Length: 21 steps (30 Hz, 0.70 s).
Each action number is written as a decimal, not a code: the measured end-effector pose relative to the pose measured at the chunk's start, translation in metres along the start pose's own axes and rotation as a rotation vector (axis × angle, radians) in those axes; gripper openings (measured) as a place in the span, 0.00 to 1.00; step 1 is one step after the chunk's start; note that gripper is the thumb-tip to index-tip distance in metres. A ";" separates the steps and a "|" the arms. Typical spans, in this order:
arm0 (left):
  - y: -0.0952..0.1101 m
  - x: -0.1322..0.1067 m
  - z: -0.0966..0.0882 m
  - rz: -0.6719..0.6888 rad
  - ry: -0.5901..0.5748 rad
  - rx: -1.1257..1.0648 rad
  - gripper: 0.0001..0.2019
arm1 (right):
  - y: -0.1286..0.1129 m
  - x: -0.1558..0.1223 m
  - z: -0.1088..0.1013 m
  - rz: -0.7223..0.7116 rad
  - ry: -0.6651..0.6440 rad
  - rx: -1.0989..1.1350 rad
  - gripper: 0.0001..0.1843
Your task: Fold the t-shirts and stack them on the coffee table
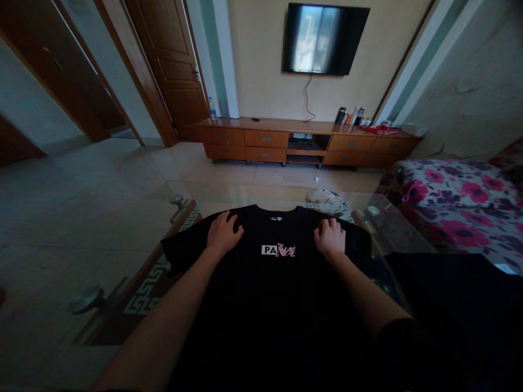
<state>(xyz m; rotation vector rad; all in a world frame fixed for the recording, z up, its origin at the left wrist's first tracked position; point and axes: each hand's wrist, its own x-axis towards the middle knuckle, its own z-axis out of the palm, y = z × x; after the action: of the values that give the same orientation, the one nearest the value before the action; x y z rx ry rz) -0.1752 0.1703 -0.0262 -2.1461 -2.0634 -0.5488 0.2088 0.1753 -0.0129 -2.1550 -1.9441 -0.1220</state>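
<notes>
A black short-sleeved T-shirt (261, 294) lies spread out on a glass-topped table (139, 305), its neckline pointing away from me. On its chest is a small "PAWS" print with a pink figure. My left hand (224, 233) rests on the left shoulder area of the shirt, fingers apart. Over the right shoulder area, my right hand (330, 237) touches the cloth with its fingers slightly bent and holds nothing that I can make out. The lower part of the shirt fades into deep shadow.
Dark folded cloth (453, 288) lies at the right. Beyond it is a flowered sofa (449, 190). A pale crumpled bag (322, 197) shows past the table's far edge. A low wooden cabinet (265, 139) stands under a wall-mounted television (326, 41).
</notes>
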 end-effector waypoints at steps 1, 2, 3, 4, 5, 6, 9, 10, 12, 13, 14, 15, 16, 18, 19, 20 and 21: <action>0.003 -0.003 -0.004 -0.020 0.026 0.011 0.23 | -0.001 -0.002 -0.002 -0.001 -0.001 -0.001 0.24; 0.006 -0.006 -0.007 -0.036 0.035 0.021 0.21 | -0.002 -0.004 -0.004 -0.006 -0.006 0.000 0.23; 0.009 -0.010 -0.011 -0.044 0.029 0.031 0.21 | -0.002 -0.007 -0.006 -0.015 -0.011 0.003 0.23; 0.012 -0.014 -0.015 -0.047 0.012 0.038 0.20 | -0.003 -0.009 -0.008 -0.024 -0.022 0.006 0.23; 0.014 -0.019 -0.019 -0.044 -0.010 0.043 0.20 | -0.003 -0.013 -0.011 -0.036 -0.041 0.010 0.25; 0.016 -0.024 -0.023 -0.036 -0.032 0.046 0.21 | -0.002 -0.017 -0.014 -0.048 -0.070 0.013 0.26; 0.018 -0.042 -0.038 -0.011 -0.056 0.045 0.23 | 0.000 -0.035 -0.024 -0.062 -0.186 0.017 0.32; 0.017 -0.049 -0.044 -0.024 -0.043 0.045 0.24 | 0.001 -0.044 -0.028 -0.058 -0.212 0.017 0.34; 0.014 -0.064 -0.058 -0.097 0.013 0.055 0.24 | 0.003 -0.064 -0.038 -0.061 -0.218 0.022 0.35; 0.012 -0.073 -0.066 -0.150 0.051 0.064 0.24 | 0.004 -0.075 -0.044 -0.072 -0.210 0.028 0.36; 0.009 -0.081 -0.075 -0.208 0.091 0.074 0.24 | 0.005 -0.086 -0.051 -0.086 -0.203 0.036 0.36; 0.007 -0.089 -0.082 -0.268 0.133 0.083 0.24 | 0.006 -0.098 -0.057 -0.099 -0.200 0.045 0.36; 0.003 -0.097 -0.090 -0.326 0.173 0.087 0.24 | 0.007 -0.109 -0.064 -0.113 -0.202 0.053 0.36; -0.004 -0.112 -0.101 -0.457 0.237 0.070 0.25 | 0.008 -0.130 -0.076 -0.133 -0.218 0.064 0.35; -0.009 -0.119 -0.105 -0.535 0.256 0.046 0.26 | 0.008 -0.140 -0.081 -0.141 -0.226 0.068 0.35; -0.014 -0.126 -0.108 -0.621 0.259 0.015 0.28 | 0.008 -0.149 -0.086 -0.151 -0.240 0.073 0.35; -0.020 -0.132 -0.109 -0.713 0.246 -0.018 0.29 | 0.007 -0.158 -0.089 -0.161 -0.260 0.077 0.35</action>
<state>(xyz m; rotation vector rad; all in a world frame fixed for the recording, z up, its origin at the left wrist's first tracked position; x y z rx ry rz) -0.2153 0.0111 0.0277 -1.2058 -2.6261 -0.8426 0.2065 0.0008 0.0380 -2.0495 -2.2221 0.2130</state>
